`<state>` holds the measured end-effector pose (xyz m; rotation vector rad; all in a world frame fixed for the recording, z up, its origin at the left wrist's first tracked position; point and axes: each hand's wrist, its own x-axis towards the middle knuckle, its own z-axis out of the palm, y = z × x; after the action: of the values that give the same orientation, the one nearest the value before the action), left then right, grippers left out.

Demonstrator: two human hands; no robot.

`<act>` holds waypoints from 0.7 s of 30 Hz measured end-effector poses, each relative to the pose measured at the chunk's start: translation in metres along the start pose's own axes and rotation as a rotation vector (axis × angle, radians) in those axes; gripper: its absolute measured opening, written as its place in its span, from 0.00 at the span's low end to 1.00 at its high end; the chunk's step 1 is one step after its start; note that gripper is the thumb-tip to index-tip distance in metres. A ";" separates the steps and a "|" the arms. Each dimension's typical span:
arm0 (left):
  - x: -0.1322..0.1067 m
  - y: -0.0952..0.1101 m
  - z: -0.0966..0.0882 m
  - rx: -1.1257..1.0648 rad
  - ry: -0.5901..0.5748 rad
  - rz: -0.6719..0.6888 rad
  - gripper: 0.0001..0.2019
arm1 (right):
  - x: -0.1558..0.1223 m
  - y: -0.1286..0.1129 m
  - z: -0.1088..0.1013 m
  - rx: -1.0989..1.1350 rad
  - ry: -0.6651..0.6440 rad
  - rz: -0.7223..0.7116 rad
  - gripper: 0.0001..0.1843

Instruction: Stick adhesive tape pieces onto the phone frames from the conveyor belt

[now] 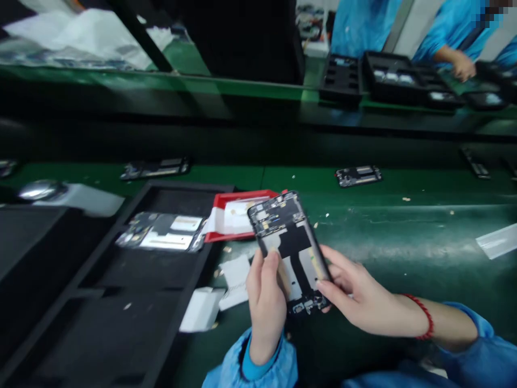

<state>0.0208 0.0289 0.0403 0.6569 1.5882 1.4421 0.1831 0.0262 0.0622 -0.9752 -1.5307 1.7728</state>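
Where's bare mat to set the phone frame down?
Free: green mat right of the phone frame, bounded by the right hand and the clear strip. Crowded: left of the left hand, with paper scraps, the red tray and the black tray holding another frame.

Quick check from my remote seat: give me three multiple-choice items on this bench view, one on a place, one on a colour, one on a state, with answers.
1. Where does the red shallow tray lie?
A. just beyond the held part
B. on the far shelf
C. inside the black compartment tray

2. What colour is the bead bracelet on the right wrist?
A. blue
B. red
C. white

3. How is the dark open-backed phone frame held?
A. lying flat on the green belt
B. by one hand
C. by both hands

Answers: A, its edge shows behind the frame's top; B, red beads circle the wrist; C, left hand and right hand both grip it.
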 end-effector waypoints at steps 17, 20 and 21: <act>0.017 -0.009 0.000 -0.224 -0.213 0.126 0.27 | 0.165 -0.014 -0.220 -0.873 0.269 0.129 0.21; 0.018 -0.017 -0.002 -0.210 -0.142 0.097 0.23 | 0.135 -0.011 -0.260 -1.093 0.258 0.234 0.23; 0.016 -0.020 -0.001 -0.207 -0.142 0.085 0.22 | 0.125 -0.011 -0.268 -1.147 0.248 0.247 0.22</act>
<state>0.0154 0.0384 0.0166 0.6950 1.2958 1.5611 0.3363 0.2776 0.0366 -1.8667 -2.3274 0.7101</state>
